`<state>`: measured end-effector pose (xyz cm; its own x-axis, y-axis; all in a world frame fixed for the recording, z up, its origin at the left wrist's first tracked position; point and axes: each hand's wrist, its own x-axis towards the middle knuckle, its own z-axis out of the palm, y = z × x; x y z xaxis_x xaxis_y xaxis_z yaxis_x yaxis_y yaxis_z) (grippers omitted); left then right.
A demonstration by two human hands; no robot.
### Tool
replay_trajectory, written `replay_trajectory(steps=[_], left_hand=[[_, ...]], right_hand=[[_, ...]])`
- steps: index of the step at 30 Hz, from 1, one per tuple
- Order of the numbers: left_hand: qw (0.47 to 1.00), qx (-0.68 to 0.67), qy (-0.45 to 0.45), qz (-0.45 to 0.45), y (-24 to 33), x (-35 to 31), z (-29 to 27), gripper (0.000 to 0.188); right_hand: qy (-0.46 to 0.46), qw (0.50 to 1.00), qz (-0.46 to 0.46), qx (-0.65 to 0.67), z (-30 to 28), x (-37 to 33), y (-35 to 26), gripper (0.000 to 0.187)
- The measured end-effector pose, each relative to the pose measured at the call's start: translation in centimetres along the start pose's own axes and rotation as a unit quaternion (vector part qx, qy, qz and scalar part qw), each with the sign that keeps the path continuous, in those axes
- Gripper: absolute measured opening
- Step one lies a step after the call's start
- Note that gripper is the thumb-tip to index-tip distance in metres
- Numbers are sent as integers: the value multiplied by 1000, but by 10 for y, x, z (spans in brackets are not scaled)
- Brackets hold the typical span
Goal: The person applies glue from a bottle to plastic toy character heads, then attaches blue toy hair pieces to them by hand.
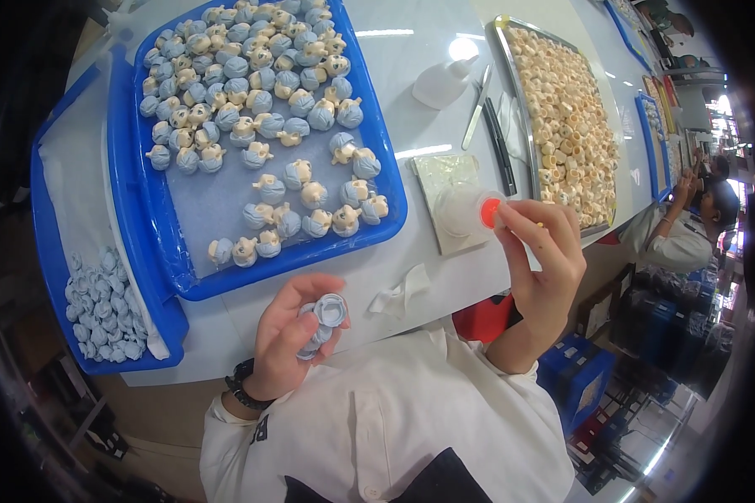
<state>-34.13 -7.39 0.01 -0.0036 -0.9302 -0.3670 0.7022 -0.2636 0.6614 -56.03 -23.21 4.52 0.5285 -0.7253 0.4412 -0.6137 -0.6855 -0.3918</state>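
Observation:
My left hand point(298, 331) is closed around a few hollow blue-grey doll hair pieces point(330, 310); the uppermost shows its round open side. At the table's right part, my right hand point(545, 260) has thumb and forefinger pinched at the rim of a red disc point(490, 213) on a small translucent pot point(457, 210). Whether the fingers grip the disc or a small thing in front of it I cannot tell. The pot rests on a grey-green square block point(453, 172). Left of my hands, a large blue tray point(285, 267) holds many small doll heads with blue-grey hair point(268, 126).
A second blue tray point(50, 210) at the far left holds loose hair pieces point(105, 314). A metal tray point(512, 75) of beige doll faces point(562, 126) lies right. Between are a white squeeze bottle point(440, 84), tweezers point(478, 109), a black pen-like tool point(499, 147) and crumpled tissue point(401, 292). Another person point(679, 222) sits farther right.

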Motion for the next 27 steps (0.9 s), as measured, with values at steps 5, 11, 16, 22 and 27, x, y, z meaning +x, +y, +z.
replay_trajectory(steps=[5, 11, 16, 22, 27], left_hand=[[999, 32, -28, -26, 0, -2, -3, 38], [999, 26, -40, -1, -1, -2, -1, 36], [999, 14, -52, -2, 1, -2, 0, 36], [996, 77, -33, 11, 0, -3, -1, 36], [988, 135, -33, 62, 2, -2, 2, 34]], right_hand=[[13, 1000, 7, 11, 4, -5, 1, 25], [84, 995, 30, 36, 12, -19, 2, 25], [111, 992, 35, 52, 19, -25, 5, 27], [149, 984, 47, 81, 25, -32, 2, 29], [106, 949, -32, 296, 21, -28, -27, 33]])
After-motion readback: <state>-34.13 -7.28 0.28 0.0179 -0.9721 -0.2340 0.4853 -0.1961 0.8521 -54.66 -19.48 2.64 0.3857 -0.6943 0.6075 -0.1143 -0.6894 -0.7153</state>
